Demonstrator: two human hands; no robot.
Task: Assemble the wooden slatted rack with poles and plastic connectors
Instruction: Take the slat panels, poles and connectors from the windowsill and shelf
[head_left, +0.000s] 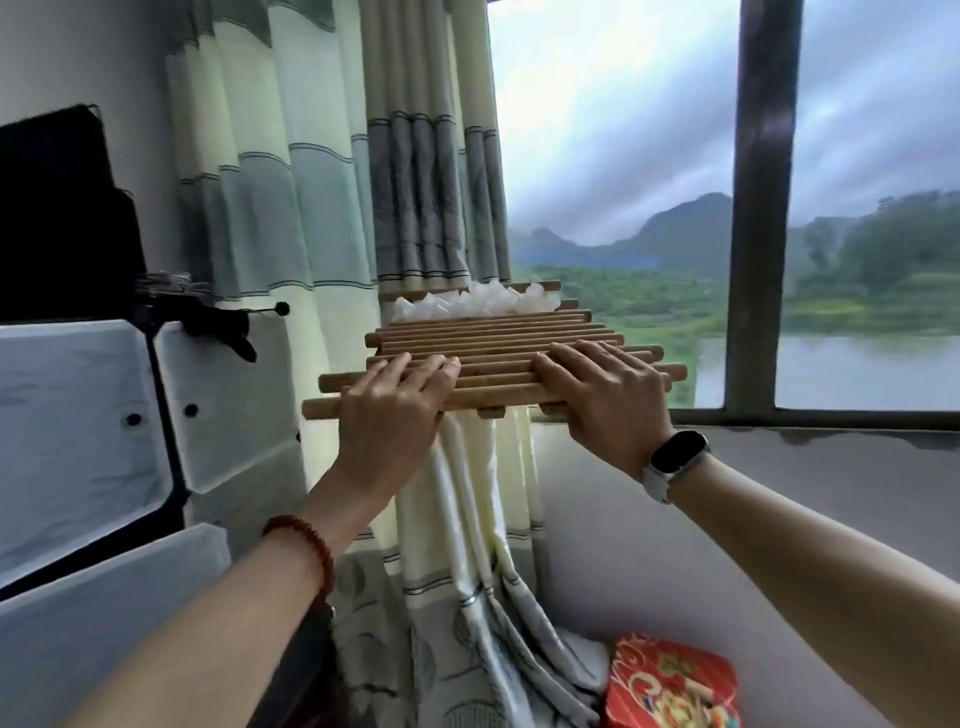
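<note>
Your left hand (392, 402) and right hand (602, 397) both grasp the near edge of the wooden slatted rack (498, 348), fingers lying over its round, smooth slats. You hold it level in the air before the striped curtain (322, 208). At its 12 o'clock edge lies a heap of whitish translucent plastic connectors (467, 301), angular in shape.

We hold the slatted rack (493, 358) level, left hand (392, 410) and right hand (605, 400) gripping its near edge; white connectors (467, 302) lie beyond our fingers.
</note>
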